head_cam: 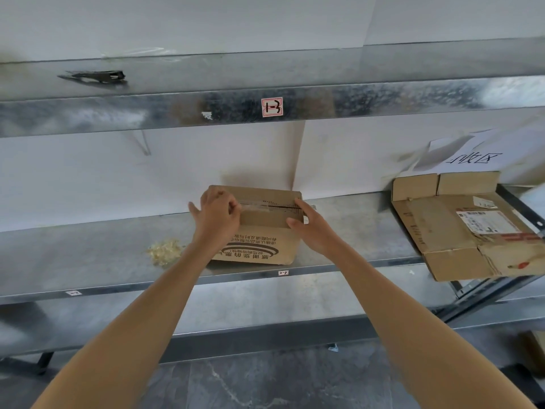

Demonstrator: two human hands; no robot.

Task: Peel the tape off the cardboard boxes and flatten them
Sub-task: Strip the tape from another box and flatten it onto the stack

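On the middle shelf (88, 249), a little left of and below the left fingers (233, 205), a crumpled wad of tape (165, 250) is lying loose. The left hand (216, 212) is pinching the free end of the clear tape strip (255, 205) over the top of the cardboard box (265, 234), which is sitting upright on the shelf between the two hands. From the pinch the strip is running rightward along the top seam. At the far end the right hand (309, 228) is clasping the box's upper right corner, fingers (300, 203) lying on top and thumb pressing the front face.

The strip is probably going to snap or shred if it is drawn up too steeply (thin clear tape tears easily), leaving a stub stuck to the seam. If the right hand's clasp is slipping, the light box is likely to lift or skid toward the left fingers. Well to the right of the right fingers, flattened boxes (460, 231) are overhanging the shelf's front edge, so a swinging elbow could be knocking them down.
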